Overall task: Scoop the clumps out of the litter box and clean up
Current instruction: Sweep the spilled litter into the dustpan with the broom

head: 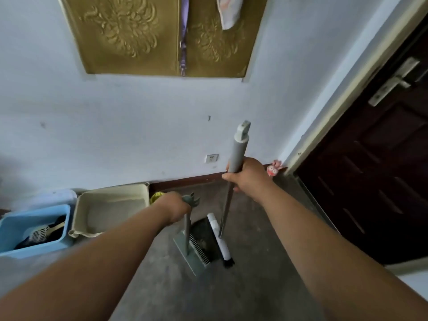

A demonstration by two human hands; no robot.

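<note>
Concrete floor (254, 274), white wall (139, 135). Left hand (176, 207) is gripping the dustpan (196, 249) handle at 6 o'clock; right hand (249, 177) is clasping the broom (238, 147) pole (head touching the pan). The litter box (81, 218) is sitting at 8 o'clock, the scoop (39, 235) lying in a bin (14, 228) at its 9.

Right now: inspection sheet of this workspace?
Surface: bare grey concrete floor.
Job's things: beige plastic litter box against the wall; grey long-handled dustpan and white-headed broom standing right of it; pale slotted scoop in the blue plastic bin.
Clutter: pink toy at the skirting; yellow item beside the litter box.
Grippers: left hand grips the dustpan handle; right hand grips the broom handle.
Cables: nothing seen.
Surroundings: white wall socket, gold embossed panel, dark wooden door.
</note>
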